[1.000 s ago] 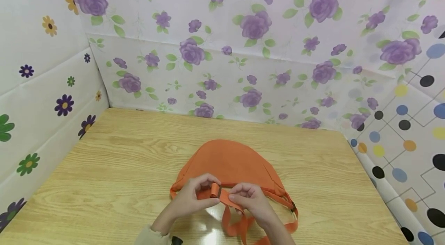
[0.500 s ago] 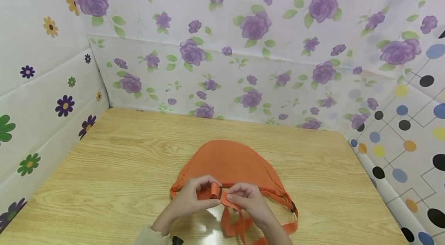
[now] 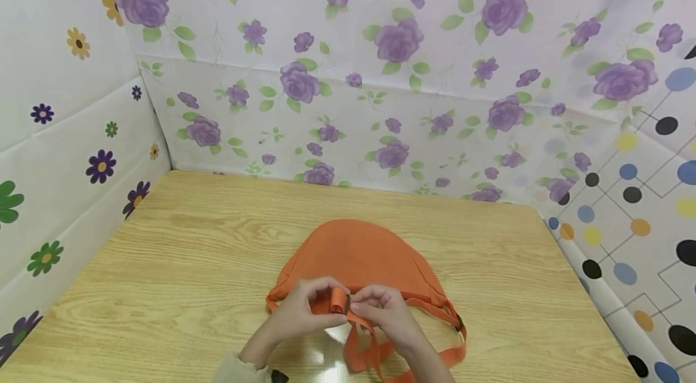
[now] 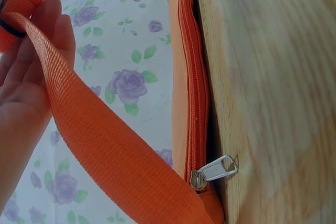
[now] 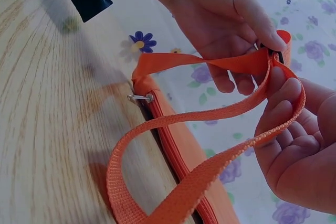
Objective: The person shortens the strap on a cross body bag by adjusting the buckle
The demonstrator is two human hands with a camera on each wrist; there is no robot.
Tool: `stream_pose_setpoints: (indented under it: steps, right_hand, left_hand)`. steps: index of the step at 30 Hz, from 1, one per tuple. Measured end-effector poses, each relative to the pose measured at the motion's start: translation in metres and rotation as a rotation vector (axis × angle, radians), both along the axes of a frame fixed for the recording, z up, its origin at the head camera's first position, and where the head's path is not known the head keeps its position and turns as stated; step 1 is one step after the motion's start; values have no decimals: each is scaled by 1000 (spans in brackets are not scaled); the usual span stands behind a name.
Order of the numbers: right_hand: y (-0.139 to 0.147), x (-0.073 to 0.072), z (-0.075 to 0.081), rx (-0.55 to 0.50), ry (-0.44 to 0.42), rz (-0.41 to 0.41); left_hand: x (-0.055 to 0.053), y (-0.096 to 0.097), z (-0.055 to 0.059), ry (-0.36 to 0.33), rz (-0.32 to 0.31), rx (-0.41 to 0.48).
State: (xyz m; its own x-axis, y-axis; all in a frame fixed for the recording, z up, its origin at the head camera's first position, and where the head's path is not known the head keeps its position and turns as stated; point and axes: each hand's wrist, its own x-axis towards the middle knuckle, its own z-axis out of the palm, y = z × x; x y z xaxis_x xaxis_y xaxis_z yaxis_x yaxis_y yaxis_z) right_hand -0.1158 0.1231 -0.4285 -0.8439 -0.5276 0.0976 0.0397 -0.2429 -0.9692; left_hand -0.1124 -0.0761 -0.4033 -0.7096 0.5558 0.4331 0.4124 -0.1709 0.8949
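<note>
An orange bag (image 3: 353, 253) lies on the table, its zipped edge toward me. My left hand (image 3: 303, 309) pinches a black strap slider (image 5: 276, 55) between thumb and fingers, and a loop of orange webbing (image 3: 338, 299) bulges out of the slider's left side. Close by on the right, my right hand (image 3: 387, 315) pinches the orange strap (image 5: 236, 148) between thumb and fingertips, right beside the slider. From there the strap hangs in loose bends to the table. In the left wrist view a strap length (image 4: 113, 142) runs from the slider to the bag's end, near a metal zipper pull (image 4: 218, 169).
The wooden table (image 3: 190, 250) extends around the bag. A second black slider (image 3: 459, 324) sits on the strap at the bag's right. Flowered sheeting (image 3: 348, 129) stands behind, with patterned sheets at left and right.
My right hand has moved slightly left, closer to the slider, and less strap shows between the hands. The left hand shifted a little right and still grips the slider. The bag has not moved.
</note>
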Motion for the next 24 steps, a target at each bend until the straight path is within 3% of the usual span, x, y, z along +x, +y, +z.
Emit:
stream_pose_setpoints:
  steps: [11, 15, 19, 24]
  right_hand:
    - [0, 0, 0, 4, -4, 10]
    - [-1, 0, 0, 9, -6, 3]
    - [0, -1, -1, 36, -20, -7]
    - [5, 0, -4, 81, -43, -8]
  left_hand:
    - [0, 2, 2, 36, -7, 4]
    - [-3, 1, -8, 42, -5, 3]
    - [-7, 0, -19, 7, 9, -12]
    - [-8, -1, -22, 27, 33, -19]
